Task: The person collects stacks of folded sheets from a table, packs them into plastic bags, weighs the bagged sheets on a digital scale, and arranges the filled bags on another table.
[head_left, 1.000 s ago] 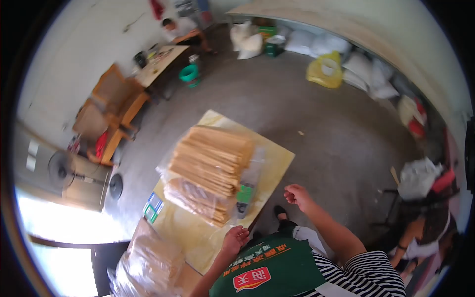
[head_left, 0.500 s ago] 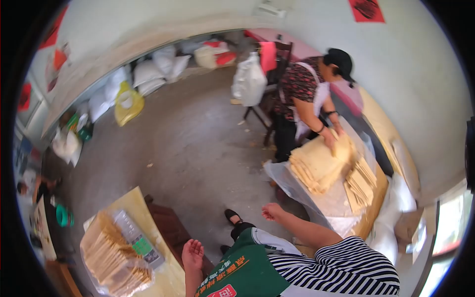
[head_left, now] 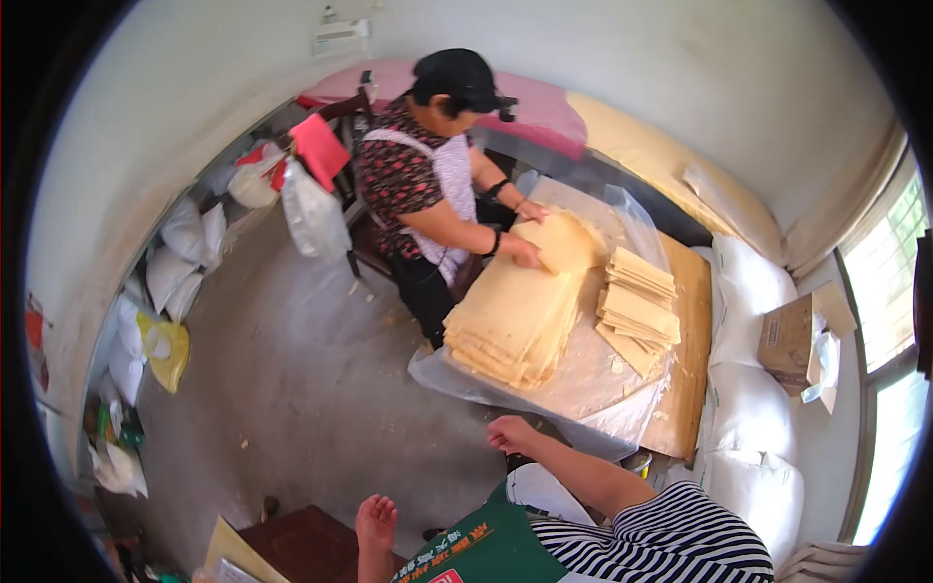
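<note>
Stacked tan sheets (head_left: pixel 510 330) lie on the wooden table (head_left: pixel 686 398); unevenly piled, they could slide if it were bumped. Their long axis runs from the table's near edge toward its far end. Left hand (head_left: pixel 377 525), short of the table: empty, fingers half-curled. Right hand (head_left: pixel 511 434), nearer: fingers curled, contents indeterminable.

large sheets (head_left: pixel 510 335): pale yellow | small sheets (head_left: pixel 639 309): pale yellow | apron (head_left: pixel 510 534): green, bears orange-and-white lettering | sleeve (head_left: pixel 680 525): black-and-white stripes | co-worker's cap (head_left: pixel 453 78): black | co-worker's shirt (head_left: pixel 400 180): dark, pink-flecked | sacks (head_left: pixel 748 408): white
</note>
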Available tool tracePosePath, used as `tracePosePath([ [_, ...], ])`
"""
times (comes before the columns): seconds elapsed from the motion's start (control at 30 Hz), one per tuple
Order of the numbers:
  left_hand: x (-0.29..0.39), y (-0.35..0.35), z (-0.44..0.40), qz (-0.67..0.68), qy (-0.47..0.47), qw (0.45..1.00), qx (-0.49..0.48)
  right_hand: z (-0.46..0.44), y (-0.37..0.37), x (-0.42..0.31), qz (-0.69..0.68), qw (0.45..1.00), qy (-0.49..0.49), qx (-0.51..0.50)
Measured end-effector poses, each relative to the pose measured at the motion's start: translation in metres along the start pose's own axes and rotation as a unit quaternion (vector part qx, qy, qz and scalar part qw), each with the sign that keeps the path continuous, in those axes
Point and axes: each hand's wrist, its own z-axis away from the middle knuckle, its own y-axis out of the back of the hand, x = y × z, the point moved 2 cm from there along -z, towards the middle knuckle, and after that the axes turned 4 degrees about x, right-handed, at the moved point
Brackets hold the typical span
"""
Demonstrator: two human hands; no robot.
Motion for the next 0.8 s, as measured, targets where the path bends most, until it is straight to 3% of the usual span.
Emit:
tracePosePath([
  [0.13,-0.033,-0.110,-0.017,-0.041,0.050,0.997,-0.050,-0.061,0.157,-0.028,-0.175,0.969,-0.001,0.173],
  [0.23,-0.059,-0.199,-0.011,-0.132,0.062,0.987,-0.069,-0.092,0.283,-0.050,-0.221,0.929,0.005,0.296],
  [0.37,-0.080,-0.274,0.000,-0.199,0.079,0.974,-0.075,-0.119,0.405,-0.072,-0.286,0.885,0.032,0.366],
  [0.43,-0.084,-0.288,-0.001,-0.214,0.093,0.970,-0.066,-0.135,0.438,-0.073,-0.403,0.848,0.095,0.331],
  [0.47,-0.086,-0.292,-0.002,-0.240,0.104,0.964,-0.053,-0.142,0.444,-0.077,-0.408,0.847,0.085,0.329],
  [0.53,-0.090,-0.300,-0.003,-0.269,0.112,0.956,-0.036,-0.152,0.459,-0.078,-0.480,0.781,0.035,0.398],
  [0.67,-0.085,-0.319,-0.011,-0.302,0.096,0.949,0.010,-0.178,0.476,-0.082,-0.500,0.752,-0.042,0.428],
  [0.8,-0.079,-0.331,-0.009,-0.302,0.081,0.950,0.006,-0.237,0.509,-0.049,-0.498,0.730,-0.007,0.467],
])
